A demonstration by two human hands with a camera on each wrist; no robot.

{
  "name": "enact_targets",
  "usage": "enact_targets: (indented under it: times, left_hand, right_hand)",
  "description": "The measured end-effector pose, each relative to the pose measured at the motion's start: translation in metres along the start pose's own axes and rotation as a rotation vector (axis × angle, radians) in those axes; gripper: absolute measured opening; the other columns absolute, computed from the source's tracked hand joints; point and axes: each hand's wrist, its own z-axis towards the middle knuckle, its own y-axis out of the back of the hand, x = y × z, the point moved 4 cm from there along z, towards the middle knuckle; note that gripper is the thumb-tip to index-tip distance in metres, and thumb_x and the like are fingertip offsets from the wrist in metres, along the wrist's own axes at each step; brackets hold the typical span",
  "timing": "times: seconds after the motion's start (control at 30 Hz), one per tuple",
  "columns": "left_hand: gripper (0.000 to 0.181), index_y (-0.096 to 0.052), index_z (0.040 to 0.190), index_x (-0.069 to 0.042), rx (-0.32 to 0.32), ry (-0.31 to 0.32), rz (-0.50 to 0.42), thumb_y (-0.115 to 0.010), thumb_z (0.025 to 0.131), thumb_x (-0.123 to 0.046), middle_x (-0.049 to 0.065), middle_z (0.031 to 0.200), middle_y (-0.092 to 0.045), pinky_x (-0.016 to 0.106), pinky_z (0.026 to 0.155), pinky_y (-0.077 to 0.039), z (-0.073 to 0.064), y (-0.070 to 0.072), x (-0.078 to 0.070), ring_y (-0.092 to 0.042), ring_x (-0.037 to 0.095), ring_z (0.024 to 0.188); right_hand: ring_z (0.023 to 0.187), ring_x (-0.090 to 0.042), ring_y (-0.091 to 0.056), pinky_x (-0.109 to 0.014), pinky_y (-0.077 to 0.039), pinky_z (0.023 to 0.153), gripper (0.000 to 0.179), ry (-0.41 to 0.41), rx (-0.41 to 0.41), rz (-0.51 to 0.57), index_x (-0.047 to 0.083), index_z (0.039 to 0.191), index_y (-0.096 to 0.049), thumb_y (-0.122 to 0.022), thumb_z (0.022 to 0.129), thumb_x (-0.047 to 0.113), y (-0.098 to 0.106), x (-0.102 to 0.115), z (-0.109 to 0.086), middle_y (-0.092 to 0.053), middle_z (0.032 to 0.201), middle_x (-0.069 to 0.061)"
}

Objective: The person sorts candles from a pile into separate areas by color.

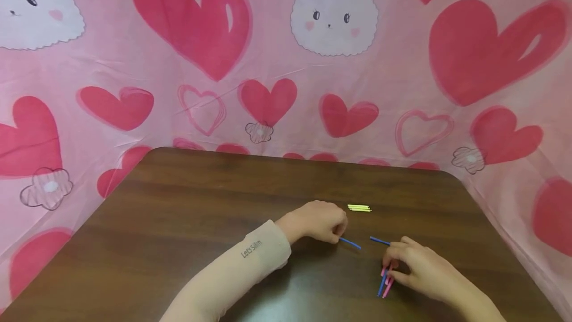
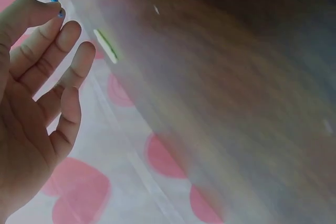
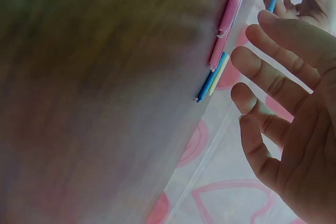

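Observation:
My left hand (image 1: 319, 221) pinches one end of a thin blue stick (image 1: 350, 243) between thumb and index finger, its other fingers loosely bent in the left wrist view. Opposite it, my right hand (image 1: 417, 266) hovers by a small group of pink sticks (image 1: 388, 287) and a blue one. In the right wrist view its fingers (image 3: 268, 74) are spread and relaxed, with nothing between them. Another blue stick (image 1: 380, 240) lies just beyond those fingertips, its near end hidden by the hand. How many sticks the right hand covers cannot be told.
A few yellow sticks (image 1: 359, 207) lie side by side farther back on the dark wooden table (image 1: 201, 202). Around the table's back and sides hangs a pink cloth (image 1: 277, 53) printed with hearts and rabbits.

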Motion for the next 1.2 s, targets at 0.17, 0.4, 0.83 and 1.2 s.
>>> enact_targets:
  times: [0.17, 0.4, 0.83, 1.2]
  left_hand:
    - [0.012, -0.065, 0.077, -0.025, -0.031, 0.028, -0.002, -0.074, 0.083, -0.021, -0.016, 0.074, -0.057, 0.018, 0.060, -0.041, -0.010, 0.004, 0.012, -0.052, 0.002, 0.068]
    - [0.009, -0.066, 0.077, -0.024, -0.071, 0.061, -0.050, -0.073, 0.082, -0.020, -0.015, 0.075, -0.057, 0.020, 0.060, -0.042, -0.026, 0.010, 0.031, -0.053, 0.004, 0.070]
    - [0.008, -0.066, 0.077, -0.023, -0.158, 0.135, -0.071, -0.070, 0.083, -0.019, -0.011, 0.080, -0.060, 0.023, 0.066, -0.046, -0.044, 0.020, 0.072, -0.055, 0.007, 0.075]
    - [0.010, -0.066, 0.075, -0.022, -0.144, 0.245, -0.104, -0.071, 0.084, -0.019, -0.010, 0.079, -0.063, 0.028, 0.069, -0.049, -0.041, 0.012, 0.105, -0.056, 0.009, 0.076]
  right_hand:
    - [0.079, 0.003, -0.045, -0.019, -0.038, 0.055, 0.029, 0.050, -0.067, -0.033, 0.036, 0.085, -0.062, -0.084, 0.075, 0.021, 0.000, 0.003, -0.003, -0.056, 0.085, 0.026]
    - [0.079, 0.002, -0.046, -0.019, -0.040, 0.056, 0.032, 0.107, -0.107, -0.043, 0.035, 0.086, -0.062, -0.085, 0.072, 0.017, -0.001, 0.007, -0.006, -0.060, 0.087, 0.025]
    - [0.082, 0.001, -0.046, -0.019, -0.042, 0.058, 0.034, 0.154, -0.118, -0.049, 0.034, 0.086, -0.063, -0.085, 0.071, 0.014, -0.002, 0.011, -0.007, -0.061, 0.090, 0.024]
    - [0.084, 0.001, -0.046, -0.019, -0.041, 0.058, 0.017, 0.159, -0.103, -0.043, 0.034, 0.086, -0.064, -0.079, 0.083, 0.029, -0.006, 0.013, -0.007, -0.060, 0.090, 0.025]
